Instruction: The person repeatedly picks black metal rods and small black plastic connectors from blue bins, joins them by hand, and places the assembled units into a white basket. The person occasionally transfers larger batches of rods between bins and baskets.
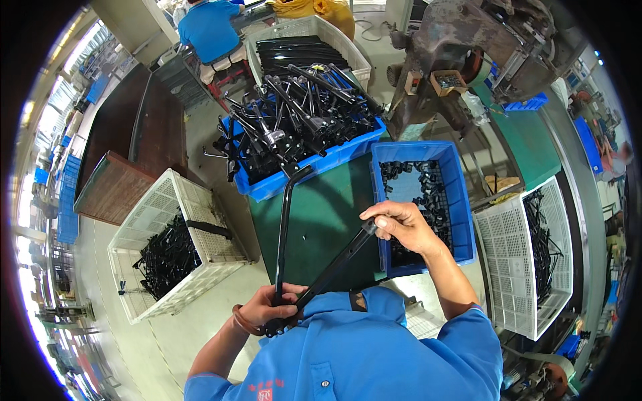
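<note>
A black metal tube frame stands in front of me, its two long tubes spreading in a V from a joint near my body. My left hand is closed around the joint end of both tubes. One tube rises steeply to a bent end over the green tabletop. The other slants up to the right and has small holes along it. At its far tip my right hand pinches a small black plastic end piece between thumb and fingers. Whether that piece is fully seated on the tube cannot be made out.
A blue bin of small black plastic pieces sits right on the green table. Behind is a blue crate heaped with black tube assemblies. White crates flank the table. A machine and a seated co-worker are beyond.
</note>
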`<state>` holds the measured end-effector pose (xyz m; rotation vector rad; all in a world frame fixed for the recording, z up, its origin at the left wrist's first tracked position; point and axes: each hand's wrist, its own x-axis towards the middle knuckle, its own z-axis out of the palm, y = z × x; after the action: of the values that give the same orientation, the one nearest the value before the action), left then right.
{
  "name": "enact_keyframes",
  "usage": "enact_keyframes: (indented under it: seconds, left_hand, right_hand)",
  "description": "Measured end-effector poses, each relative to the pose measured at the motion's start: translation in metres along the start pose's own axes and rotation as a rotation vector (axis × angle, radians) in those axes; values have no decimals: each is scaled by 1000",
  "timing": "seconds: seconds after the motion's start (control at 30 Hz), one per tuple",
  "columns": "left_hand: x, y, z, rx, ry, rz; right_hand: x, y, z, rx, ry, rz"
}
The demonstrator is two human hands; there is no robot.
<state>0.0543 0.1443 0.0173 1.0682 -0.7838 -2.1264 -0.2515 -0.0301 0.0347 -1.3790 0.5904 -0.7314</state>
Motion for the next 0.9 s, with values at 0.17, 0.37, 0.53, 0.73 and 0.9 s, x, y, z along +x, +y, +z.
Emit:
enact_keyframes:
  seconds: [0.17,0.37,0.53,0.73,0.9]
  left_hand:
    - [4,5,6,-66,-40,-6]
    - [11,11,9,-1,-7,-35]
    - [23,4,9,-50,-63,0]
    - [38,17,25,59,-2,86]
    - [62,26,38,47,23,151]
  right_hand:
    - [-1,5,-5,62,-11,-151]
    - [2,3,-16,53,-48,-164]
    - [8,2,-24,63,-65,-200]
    - [17,10,-41,83,16,-208]
    - [26,17,-57,129,74,-220]
